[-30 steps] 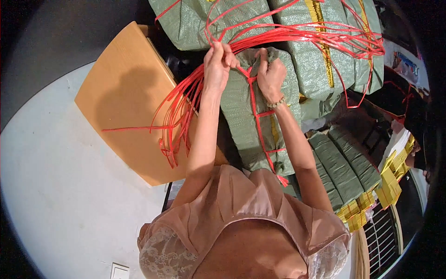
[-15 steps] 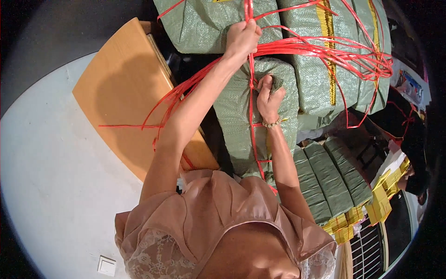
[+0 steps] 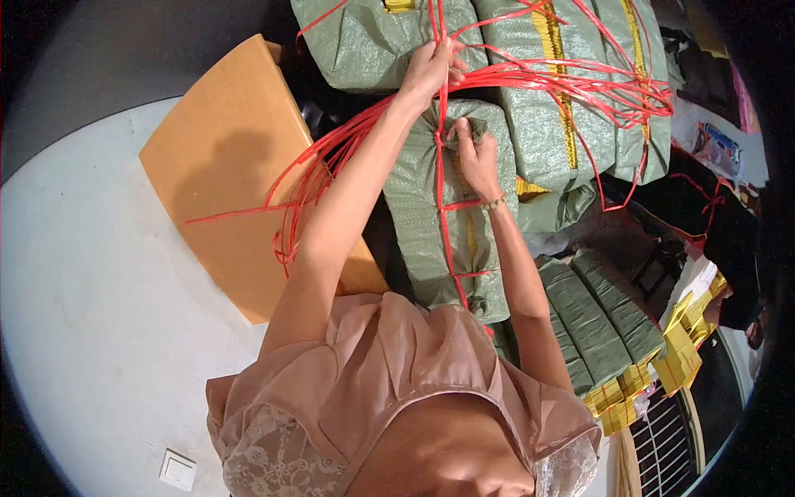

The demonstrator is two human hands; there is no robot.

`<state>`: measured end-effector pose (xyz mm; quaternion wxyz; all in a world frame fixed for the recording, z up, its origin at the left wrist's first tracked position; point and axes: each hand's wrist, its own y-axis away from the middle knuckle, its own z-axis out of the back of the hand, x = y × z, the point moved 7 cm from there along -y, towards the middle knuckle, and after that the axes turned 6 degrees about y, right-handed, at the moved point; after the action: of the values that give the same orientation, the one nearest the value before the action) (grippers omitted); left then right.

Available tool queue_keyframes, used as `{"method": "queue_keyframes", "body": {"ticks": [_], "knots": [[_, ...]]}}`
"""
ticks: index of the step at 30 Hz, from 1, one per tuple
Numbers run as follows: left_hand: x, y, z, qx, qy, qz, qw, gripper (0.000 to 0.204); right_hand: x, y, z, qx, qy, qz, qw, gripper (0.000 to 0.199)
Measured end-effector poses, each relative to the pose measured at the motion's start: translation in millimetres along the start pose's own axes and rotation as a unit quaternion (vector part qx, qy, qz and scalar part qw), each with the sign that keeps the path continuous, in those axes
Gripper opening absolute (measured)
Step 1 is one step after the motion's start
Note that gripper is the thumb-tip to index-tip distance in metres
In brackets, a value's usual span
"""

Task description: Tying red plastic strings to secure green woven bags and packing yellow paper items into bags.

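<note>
While the left hand [image 3: 431,70] pulls the red cord [image 3: 440,190] taut above the green sack [image 3: 431,207], the right hand [image 3: 476,157] should keep pinching the sack's gathered corner firmly.

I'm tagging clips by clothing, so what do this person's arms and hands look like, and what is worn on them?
Both forearms are bare. The left hand wears nothing visible. The right hand has a thin beaded bracelet at the wrist. Short puffed sleeves of a dusty-pink blouse with white lace trim cover only the shoulders.
</note>
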<state>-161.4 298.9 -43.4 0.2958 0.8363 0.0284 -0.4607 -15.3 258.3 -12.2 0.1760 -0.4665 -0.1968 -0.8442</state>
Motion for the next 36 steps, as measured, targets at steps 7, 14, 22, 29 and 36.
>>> {"method": "queue_keyframes", "body": {"ticks": [7,14,22,29,36], "knots": [[5,98,33,-0.086,-0.271,-0.177,0.942,0.053,-14,2,3,-0.014,-0.04,-0.062,0.997,0.04],[10,70,-2,0.044,-0.1,-0.086,0.99,0.023,-12,-2,0,-0.035,-0.042,-0.108,0.993,0.046],[0,41,15,0.035,0.183,0.042,0.982,0.028,14,17,-4,-0.147,-0.233,-0.097,0.956,0.043],[22,-31,34,-0.152,-0.122,0.026,0.98,0.029,22,10,-26,-0.037,-0.414,-0.128,0.901,0.041],[-6,6,-14,-0.291,-0.383,-0.206,0.852,0.024,1,30,-28,-0.03,-0.504,-0.163,0.848,0.041]]}}
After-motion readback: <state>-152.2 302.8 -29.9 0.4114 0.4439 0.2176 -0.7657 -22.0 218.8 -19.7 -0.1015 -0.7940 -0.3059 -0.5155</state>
